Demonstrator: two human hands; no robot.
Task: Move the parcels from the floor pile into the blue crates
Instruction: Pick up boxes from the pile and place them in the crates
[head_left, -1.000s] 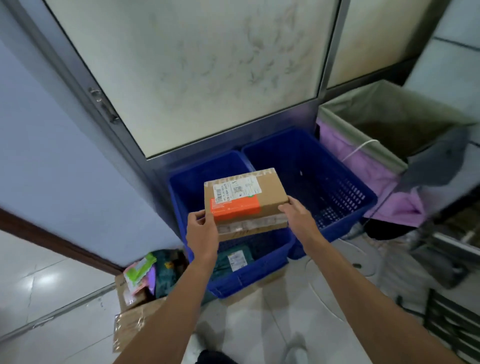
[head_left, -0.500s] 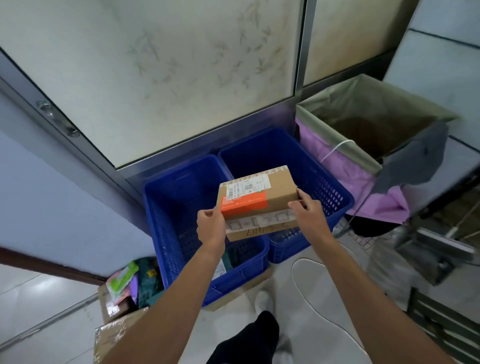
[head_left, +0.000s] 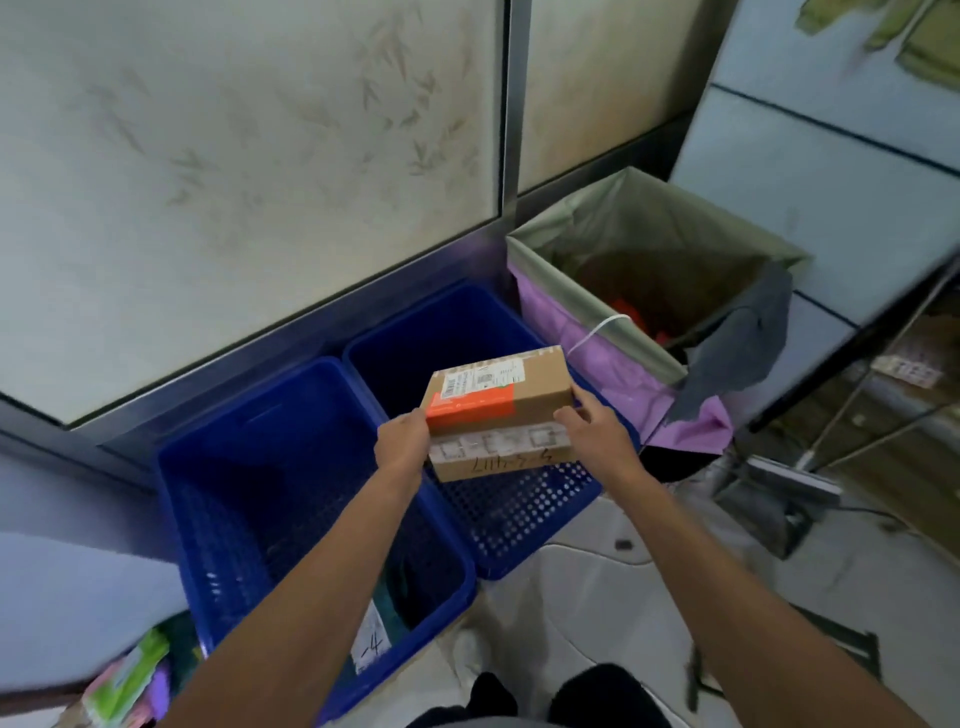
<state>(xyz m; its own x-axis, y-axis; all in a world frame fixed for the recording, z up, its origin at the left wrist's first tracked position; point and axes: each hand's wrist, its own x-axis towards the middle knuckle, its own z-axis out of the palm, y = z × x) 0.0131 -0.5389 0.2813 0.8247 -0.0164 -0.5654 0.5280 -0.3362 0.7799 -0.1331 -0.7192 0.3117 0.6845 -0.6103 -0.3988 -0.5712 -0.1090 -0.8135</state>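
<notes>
A frosted glass panel (head_left: 249, 182) in a metal frame is seen across the upper half of the view, with a pale tiled floor (head_left: 597, 597) below it. Two blue crates are set side by side against the foot of the panel, touching: the left crate (head_left: 223, 530) is seen nearer, and the right crate (head_left: 519, 514) is placed at 2 o'clock from it. A bin (head_left: 613, 364) lined with green and purple bags is stood at 2 o'clock from the right crate, just beside it, and a grey cloth (head_left: 737, 358) is draped over its near corner.

A cardboard parcel (head_left: 519, 395), marked with a white label and an orange band, is held in the air over the right crate, slightly tilted and not yet set down. Its 9 o'clock end is gripped by the left hand (head_left: 402, 441), and its 3 o'clock end is grasped by the right hand (head_left: 597, 431), whose fingers are curled over the top edge.

A dark packet (head_left: 371, 639) with a white label is seen lying in the near end of the left crate. The floor pile (head_left: 130, 680) is partly caught at 7 o'clock from that crate. A white cord (head_left: 597, 330) is looped against the bin's purple liner.
</notes>
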